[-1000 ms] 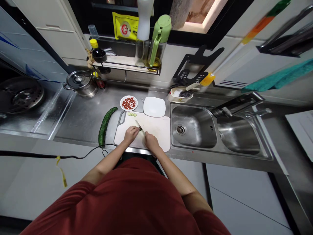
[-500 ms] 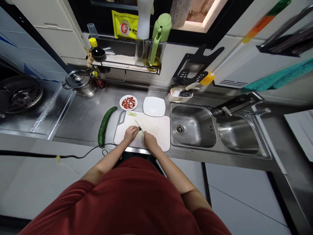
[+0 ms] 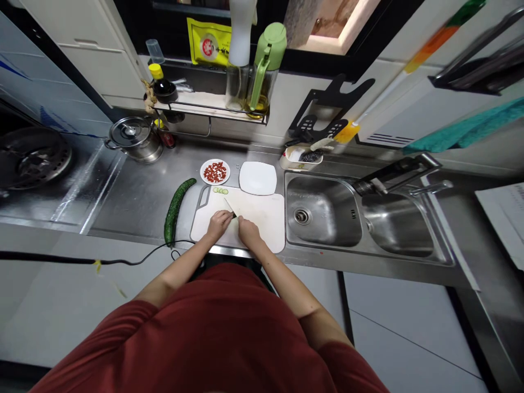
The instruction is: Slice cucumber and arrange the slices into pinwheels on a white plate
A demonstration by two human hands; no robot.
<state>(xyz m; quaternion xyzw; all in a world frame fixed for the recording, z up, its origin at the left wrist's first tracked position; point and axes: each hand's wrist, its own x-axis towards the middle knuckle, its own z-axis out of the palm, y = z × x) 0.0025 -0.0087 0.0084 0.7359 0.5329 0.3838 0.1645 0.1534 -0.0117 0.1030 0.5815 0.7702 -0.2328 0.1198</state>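
Observation:
My right hand (image 3: 249, 232) is closed round the handle of a small knife (image 3: 228, 205), whose blade points up and left over the white cutting board (image 3: 266, 218). Close beside it, my left hand (image 3: 220, 224) is closed with its fingertips at the blade. A small dark piece shows at those fingertips, too small to name. Several pale green cucumber slices (image 3: 220, 190) lie in a row at the board's top left. A whole dark green cucumber (image 3: 175, 212) rests on the steel counter left of the board.
Behind the board stand a white plate of chopped red pieces (image 3: 215, 172) and a square white plate (image 3: 257, 178). A double sink (image 3: 327, 213) is at the right. A lidded steel pot (image 3: 135, 139) stands at the left, below a shelf with bottles (image 3: 196, 101). A black cable (image 3: 123, 261) crosses at left.
My right hand has moved slightly left, closer to my left hand, and the knife has shifted a little up and left with it. My left hand has hardly moved.

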